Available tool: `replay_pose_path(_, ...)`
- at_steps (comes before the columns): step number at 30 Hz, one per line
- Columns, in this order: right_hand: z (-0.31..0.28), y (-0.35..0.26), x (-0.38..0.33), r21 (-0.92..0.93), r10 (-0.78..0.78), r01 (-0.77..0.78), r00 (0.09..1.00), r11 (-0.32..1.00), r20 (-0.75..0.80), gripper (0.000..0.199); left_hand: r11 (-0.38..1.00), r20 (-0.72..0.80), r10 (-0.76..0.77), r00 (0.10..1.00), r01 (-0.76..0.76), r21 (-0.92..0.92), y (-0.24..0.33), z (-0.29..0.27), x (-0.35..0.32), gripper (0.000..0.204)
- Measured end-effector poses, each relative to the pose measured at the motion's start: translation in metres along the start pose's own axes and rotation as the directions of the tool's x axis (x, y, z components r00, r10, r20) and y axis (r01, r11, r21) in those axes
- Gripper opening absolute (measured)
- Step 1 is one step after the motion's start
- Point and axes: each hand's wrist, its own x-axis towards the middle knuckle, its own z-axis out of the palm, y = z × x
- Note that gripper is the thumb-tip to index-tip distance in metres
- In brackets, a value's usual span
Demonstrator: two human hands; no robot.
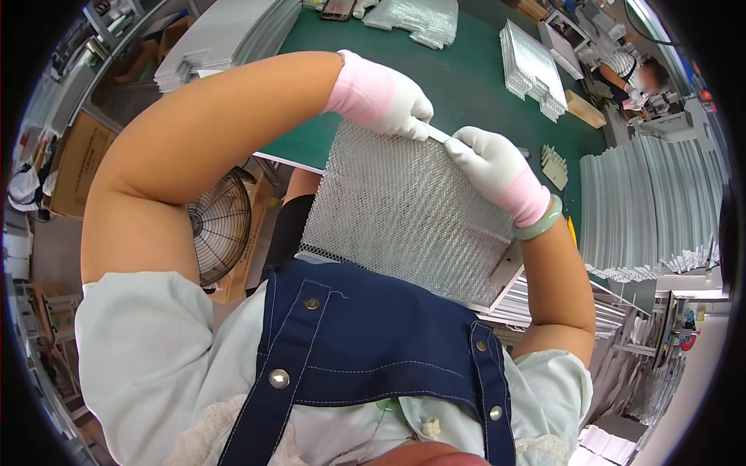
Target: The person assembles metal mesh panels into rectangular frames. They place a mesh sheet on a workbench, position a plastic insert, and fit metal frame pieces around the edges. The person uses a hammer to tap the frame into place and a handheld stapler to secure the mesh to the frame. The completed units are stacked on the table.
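Both gloved hands, left hand [392,101] and right hand [486,159], pinch the far edge of the mesh panel [404,213], fingers closed on its rim; panel tilts above the green surface [466,78]; best kept level, grip even.

— Any room on the green table [466,78]?
— Its middle, beyond the mesh panel [404,210], lies bare.
— And around it?
— Panel stacks [532,66] stand far right, metal strips [645,206] crowd the right, sheets [225,35] far left.
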Motion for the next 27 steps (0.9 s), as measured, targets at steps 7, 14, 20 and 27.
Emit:
replay_pose_path(7,0.019,-0.005,-0.004,-0.385,-0.164,0.062,0.957,0.921,-0.239,0.036,0.951,-0.23,0.109,0.967,-0.035,0.306,-0.018,0.021,-0.009,0.034)
replay_pose_path(14,0.02,-0.003,0.002,-0.164,-0.077,0.058,0.991,0.985,-0.114,0.033,0.997,-0.066,0.044,0.997,-0.048,-0.053,-0.033,0.019,-0.012,0.03)
replay_pose_path(20,0.011,0.008,0.014,0.217,0.087,-0.106,0.992,0.97,0.094,0.035,0.99,0.045,-0.025,0.999,0.031,-0.14,-0.025,0.007,-0.006,0.027)
replay_pose_path(27,0.019,-0.001,0.018,-0.144,0.033,-0.025,0.998,0.989,0.053,0.043,1.0,-0.217,-0.008,0.976,0.004,-0.018,-0.028,0.028,-0.012,0.027)
